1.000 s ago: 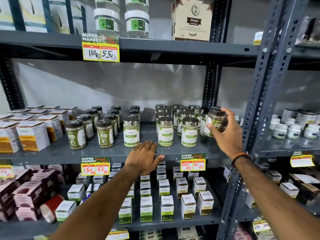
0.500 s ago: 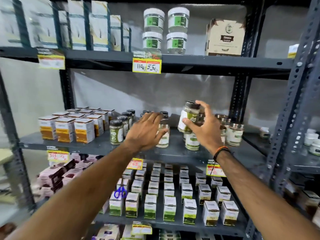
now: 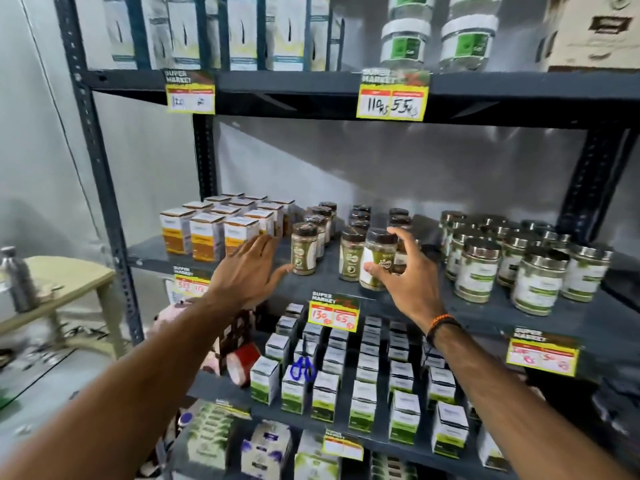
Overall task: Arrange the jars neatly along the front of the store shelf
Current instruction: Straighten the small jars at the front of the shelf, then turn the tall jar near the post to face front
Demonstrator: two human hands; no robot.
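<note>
While the right hand [image 3: 403, 271] grips a half-hidden jar [image 3: 377, 259], the left hand [image 3: 247, 271] spreads open.

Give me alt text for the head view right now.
The right hand grips a brown-lidded jar at the front of a grey store shelf. The open left hand reaches toward another jar; orange boxes sit left, silver-lidded jars right.

I face a dark metal rack [image 3: 104, 188] against a pale grey wall [image 3: 398, 161]. At my left stands a cream stool [image 3: 69, 275] bearing a steel bottle [image 3: 17, 278], over a grey floor [image 3: 52, 386].
</note>
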